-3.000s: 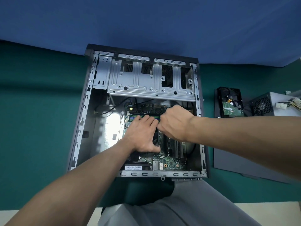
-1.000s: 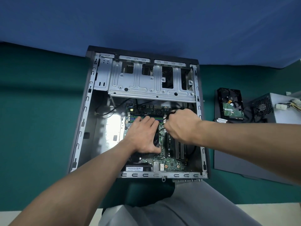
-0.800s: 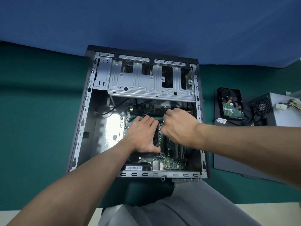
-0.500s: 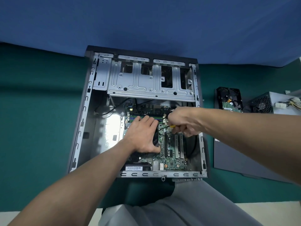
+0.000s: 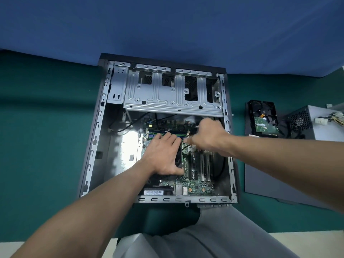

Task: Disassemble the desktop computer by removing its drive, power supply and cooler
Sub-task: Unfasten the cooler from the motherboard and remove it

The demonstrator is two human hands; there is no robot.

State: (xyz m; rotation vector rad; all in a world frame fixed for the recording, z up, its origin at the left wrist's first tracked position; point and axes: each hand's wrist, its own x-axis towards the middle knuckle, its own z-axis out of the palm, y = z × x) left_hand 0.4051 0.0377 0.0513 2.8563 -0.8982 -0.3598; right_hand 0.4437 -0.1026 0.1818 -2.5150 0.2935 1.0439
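Observation:
The open computer case [image 5: 96, 146] lies flat on the green table. My left hand [image 5: 163, 155] rests flat on the black cooler [image 5: 178, 159] over the motherboard [image 5: 197, 183], fingers straight, and hides most of it. Just to the right, my right hand [image 5: 208, 136] is blurred and grips a screwdriver by its dark handle, close to the cooler's upper right corner. The tool's tip is hidden. The removed hard drive [image 5: 263, 120] and the grey power supply [image 5: 316, 125] lie outside the case on the right.
An empty metal drive cage [image 5: 167, 94] spans the far end of the case. A grey side panel [image 5: 270, 187] lies right of the case under the drive. Black cables run along the case's right wall. A blue backdrop rises behind the table.
My right hand has kept shifting over the cooler's upper right corner, turning with the screwdriver and now slightly further up. My left hand has stayed on the cooler.

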